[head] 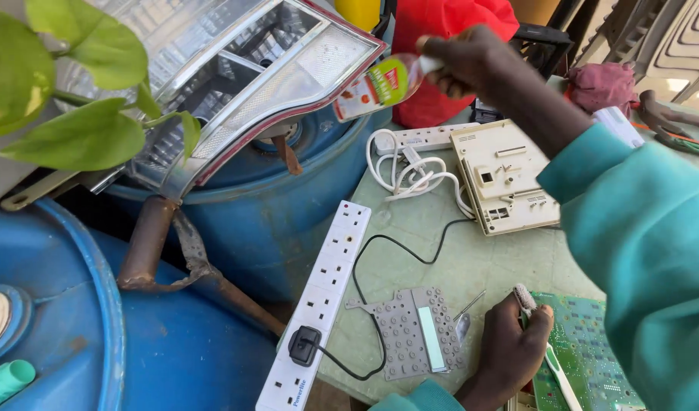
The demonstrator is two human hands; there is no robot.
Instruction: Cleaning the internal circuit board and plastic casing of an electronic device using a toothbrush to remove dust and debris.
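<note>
From the head camera we see our right hand [464, 61] raised over the far edge of the table [471, 266], its grip closed round the neck end of a small clear plastic bottle [376, 87] with a green and red label. The bottle's long axis runs slantwise: the held end is up and right, the base points down-left toward the blue drum [273, 205]. Our left hand [509, 350] rests at the near edge, grip pinched on a toothbrush [544, 342] lying over a green circuit board [593, 358]. Just beside it lie a grey rubber keypad mat [406, 331], a white power strip [319, 304] and a cream device casing [502, 175]. We judge this a cleaning step: the bottle looks brought in for wetting, and that would call for tipping it over the board.
</note>
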